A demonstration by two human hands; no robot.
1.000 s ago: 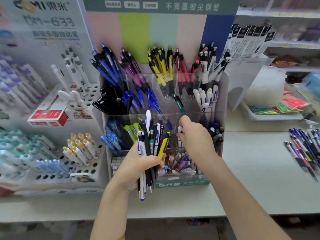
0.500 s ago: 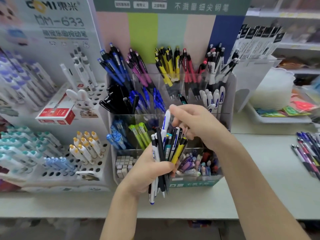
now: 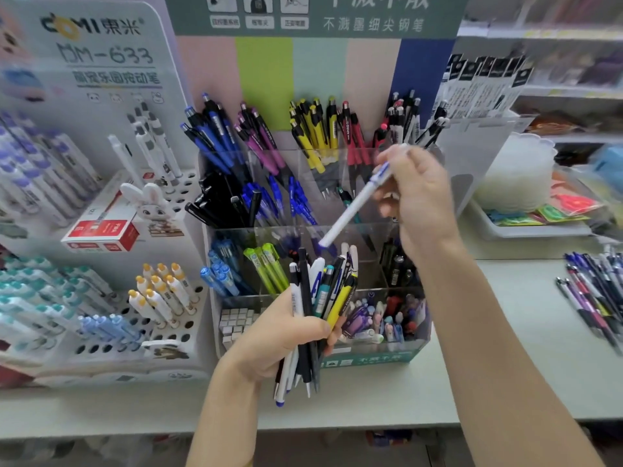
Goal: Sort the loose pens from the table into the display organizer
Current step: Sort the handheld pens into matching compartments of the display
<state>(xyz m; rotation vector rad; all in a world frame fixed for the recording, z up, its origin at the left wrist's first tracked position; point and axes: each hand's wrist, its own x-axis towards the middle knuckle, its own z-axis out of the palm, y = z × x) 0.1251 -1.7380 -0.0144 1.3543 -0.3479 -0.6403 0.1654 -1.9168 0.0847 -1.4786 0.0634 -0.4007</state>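
Observation:
My left hand (image 3: 274,338) grips a bundle of mixed pens (image 3: 315,308), white, black, teal and yellow, held upright in front of the clear display organizer (image 3: 418,342). My right hand (image 3: 416,200) pinches a single white pen with a blue clip (image 3: 354,207), lifted above the bundle and slanting down to the left over the organizer's middle tier. The organizer's compartments hold blue, purple, yellow, red, black and green pens. More loose pens (image 3: 593,294) lie on the table at the right.
A white peg-hole pen stand (image 3: 188,332) with a rabbit figure and a red box (image 3: 101,232) sits at the left. A white tray (image 3: 539,230) with coloured packets stands at the back right. The pale table (image 3: 387,396) runs along the front edge.
My right hand has pulled a white pen with a blue clip out of the bundle and raised it up and to the right. The left hand has kept its grip.

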